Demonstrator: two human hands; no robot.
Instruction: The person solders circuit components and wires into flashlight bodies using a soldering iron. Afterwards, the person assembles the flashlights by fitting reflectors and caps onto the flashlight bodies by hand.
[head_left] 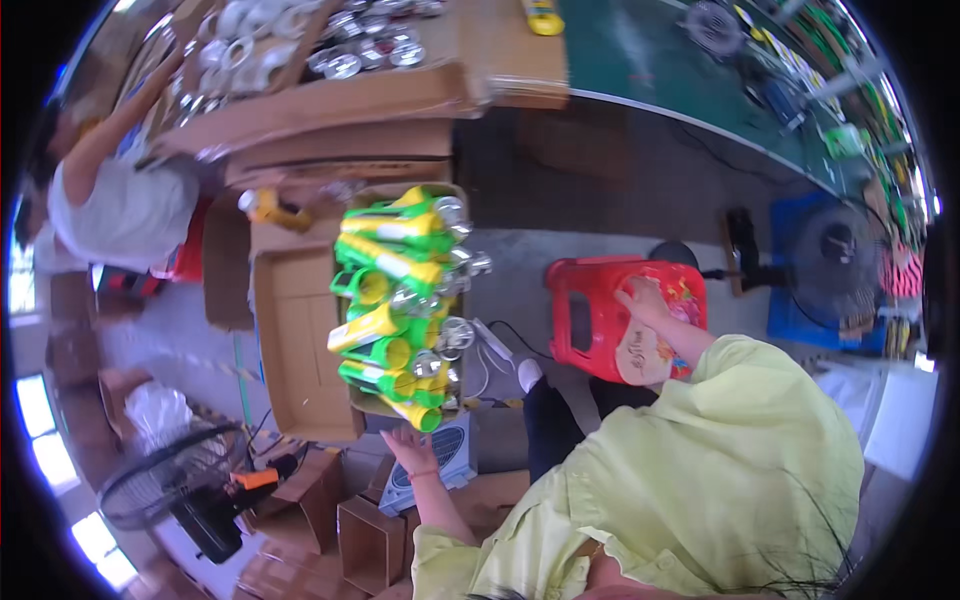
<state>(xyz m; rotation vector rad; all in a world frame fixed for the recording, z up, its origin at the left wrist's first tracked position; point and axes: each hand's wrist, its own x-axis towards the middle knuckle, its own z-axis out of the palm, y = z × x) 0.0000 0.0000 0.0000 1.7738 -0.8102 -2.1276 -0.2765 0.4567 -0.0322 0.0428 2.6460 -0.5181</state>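
Note:
My left hand (410,453) is just below the near end of a cardboard box (300,350), fingers apart and nothing visible in them. Green and yellow flashlights (390,270) with clear round heads are heaped in the box; their heads point mostly to the right. My right hand (648,301) grips a red plastic stool (578,310) at its patterned seat, fingers curled on it. The stool looks tilted, its legs toward the left. Part of the seat is hidden under my forearm.
A black fan (190,490) stands at the lower left, and another fan (835,255) at the right. A white box fan (445,455) sits below my left hand. Across the far side runs a green worktable (640,50). A co-worker (125,205) reaches into parts at the upper left.

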